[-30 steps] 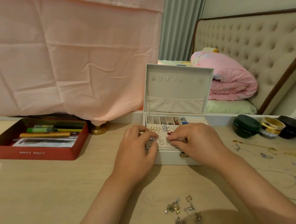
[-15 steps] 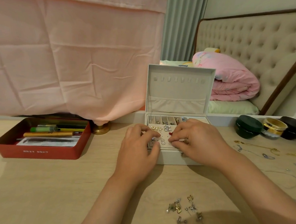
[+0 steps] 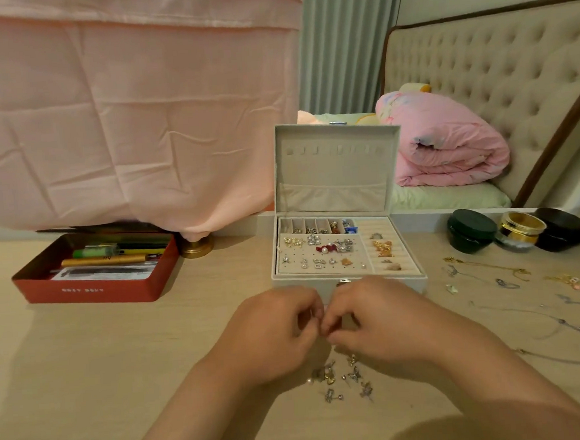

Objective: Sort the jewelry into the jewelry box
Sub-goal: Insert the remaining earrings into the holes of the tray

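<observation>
Left hand (image 3: pixel 272 334) and right hand (image 3: pixel 388 319) fingers (image 3: pixel 306 301) pinched together, contents hidden. Tiny silver-and-gold earrings (image 3: pixel 328 375) look light, slippery; grab by posts.

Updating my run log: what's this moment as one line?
hands: left hand and right hand fingertips pinched together, item unclear | loose earrings: on table | jewelry box: open, partly filled | necklaces: on table

From my left hand (image 3: pixel 272 334) and right hand (image 3: pixel 381 320), on the pale wooden tabletop (image 3: pixel 86 371): white lidded jewelry box (image 3: pixel 333 175) at 12 o'clock, red metal tray of pens (image 3: pixel 94 290) at 10, three round lidded jars (image 3: pixel 517 229) at 2, thin chain necklaces (image 3: pixel 491 269) at 3, and loose small metal earrings (image 3: pixel 341 377) at 6, nearest me.
</observation>
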